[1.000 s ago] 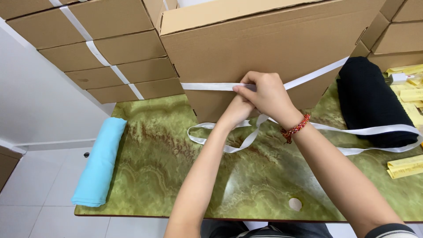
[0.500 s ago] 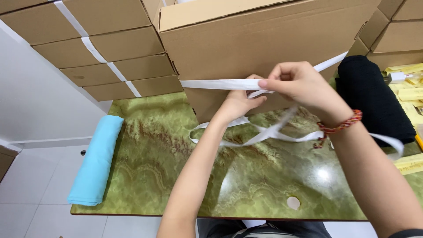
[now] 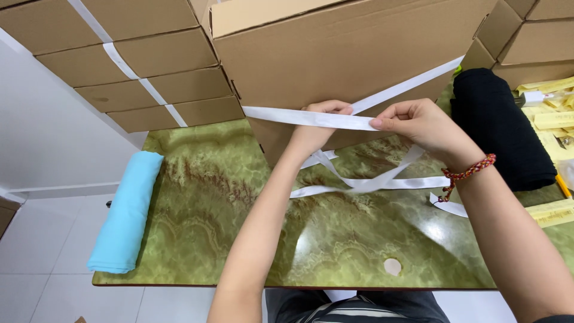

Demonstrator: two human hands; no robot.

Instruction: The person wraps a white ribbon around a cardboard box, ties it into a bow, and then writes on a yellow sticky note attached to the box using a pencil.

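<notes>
A large brown cardboard box (image 3: 335, 54) stands on the green marbled table (image 3: 227, 227). A white strap (image 3: 281, 115) runs across the box's front face. My left hand (image 3: 317, 128) grips the strap against the box. My right hand (image 3: 418, 122), with a red braided bracelet on the wrist, pinches the same strap just to the right. Loose ends of the strap (image 3: 371, 182) hang and cross in a blur below my hands, above the tabletop.
Strapped cardboard boxes (image 3: 131, 66) are stacked at the back left, more boxes (image 3: 532, 42) at the back right. A light blue cloth roll (image 3: 125, 215) lies on the table's left edge. A black fabric roll (image 3: 502, 125) and yellow packets (image 3: 553, 116) sit at the right.
My right hand pulled away to the right and then came back toward the left hand. The loose strap ends swung below. The left hand stayed at the box front.
</notes>
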